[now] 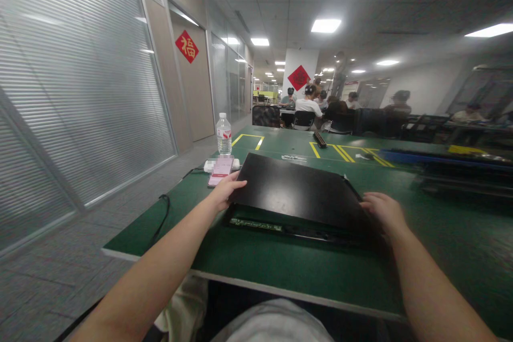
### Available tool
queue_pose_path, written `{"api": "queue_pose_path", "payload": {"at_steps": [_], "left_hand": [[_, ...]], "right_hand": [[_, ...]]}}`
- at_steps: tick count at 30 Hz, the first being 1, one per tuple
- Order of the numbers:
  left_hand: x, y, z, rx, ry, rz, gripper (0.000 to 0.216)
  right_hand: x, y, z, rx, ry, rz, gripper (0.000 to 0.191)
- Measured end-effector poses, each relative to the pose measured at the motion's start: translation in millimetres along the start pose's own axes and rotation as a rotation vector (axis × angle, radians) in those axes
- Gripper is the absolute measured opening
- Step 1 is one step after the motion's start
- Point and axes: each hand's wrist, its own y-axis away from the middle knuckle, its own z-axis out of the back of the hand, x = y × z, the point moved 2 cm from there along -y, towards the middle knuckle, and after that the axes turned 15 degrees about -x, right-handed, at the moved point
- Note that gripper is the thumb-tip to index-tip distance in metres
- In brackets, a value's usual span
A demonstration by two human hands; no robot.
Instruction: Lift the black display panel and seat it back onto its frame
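I sit at a green table (280,270) marked with yellow tape (345,153) toward its far side; slatted blinds (76,91) and a door (196,85) bearing a red diamond sign (187,47) stand to my left, and people (308,107) sit at desks beyond, under bright ceiling panels (326,25); the one container I can make out is a capped clear bottle (223,138), upright with clear liquid inside, behind a phone (221,170); off to the right lies something long and blue (417,158), too blurred to tell whether it holds the yellow piece (465,150) seen above it; in front of me, my left hand (224,192) and right hand (382,211) are closed on opposite edges of a black panel (300,189), tilted above the table; a green circuit strip (256,224) shows below its near edge.
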Motion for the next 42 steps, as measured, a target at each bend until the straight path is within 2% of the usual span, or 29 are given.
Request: {"api": "queue_pose_path", "payload": {"at_steps": [8, 17, 23, 32, 42], "left_hand": [[6, 1, -2, 0.021, -0.017, 0.012, 0.057], [7, 3, -4, 0.030, -0.041, 0.041, 0.057], [5, 5, -6, 0.012, -0.072, 0.085, 0.055], [6, 2, -3, 0.001, -0.069, 0.121, 0.047], [5, -3, -2, -0.025, -0.022, 0.130, 0.046]], "right_hand": [[-1, 0, 3, -0.018, 0.053, -0.013, 0.023], [-19, -26, 3, -0.042, 0.189, 0.085, 0.031], [-20, -29, 2, -0.037, 0.240, 0.126, 0.032], [-9, -17, 3, -0.037, 0.388, 0.190, 0.025], [-20, -31, 1, -0.066, 0.435, 0.290, 0.023]]}}
